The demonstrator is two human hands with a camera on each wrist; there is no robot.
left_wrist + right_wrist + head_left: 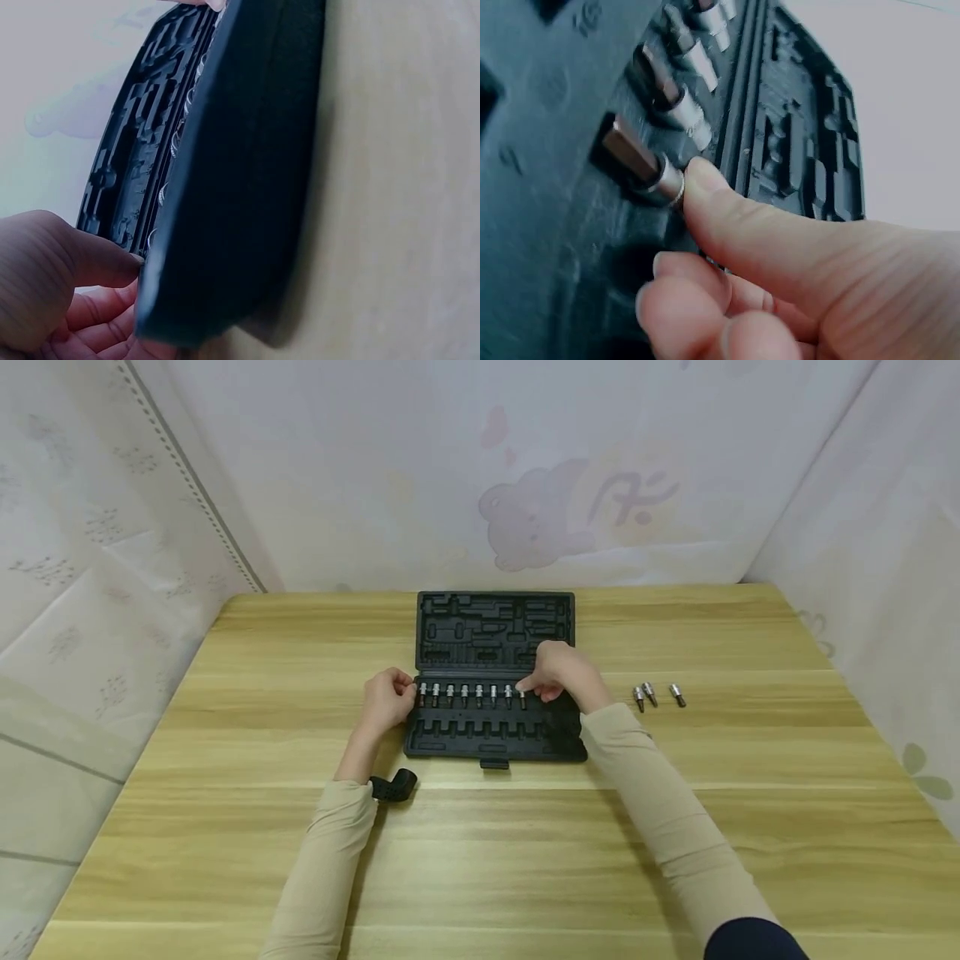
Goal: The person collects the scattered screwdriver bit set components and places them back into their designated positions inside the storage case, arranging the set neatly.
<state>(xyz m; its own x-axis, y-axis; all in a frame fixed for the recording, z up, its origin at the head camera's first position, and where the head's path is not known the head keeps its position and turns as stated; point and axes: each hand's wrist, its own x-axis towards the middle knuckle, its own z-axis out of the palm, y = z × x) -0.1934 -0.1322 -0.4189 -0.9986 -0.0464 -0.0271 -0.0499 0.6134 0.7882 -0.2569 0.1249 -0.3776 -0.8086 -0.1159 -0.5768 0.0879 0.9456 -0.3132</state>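
Note:
A black plastic socket case lies with its lid raised away from me. Along the upper row of its tray, several chrome hex bit sockets stand side by side in slots. My left hand grips the left edge of the case, thumb on the rim and fingers against its side. At the row's right end is my right hand. Its thumb presses on the drive end of the last bit socket, which sits in its slot. The other fingers are bent beside it, apart from the socket.
Three loose bit sockets lie on the wooden table to the right of the case. A black wrist mount sticks out from the left wrist. Pale printed curtains hang behind and beside the table.

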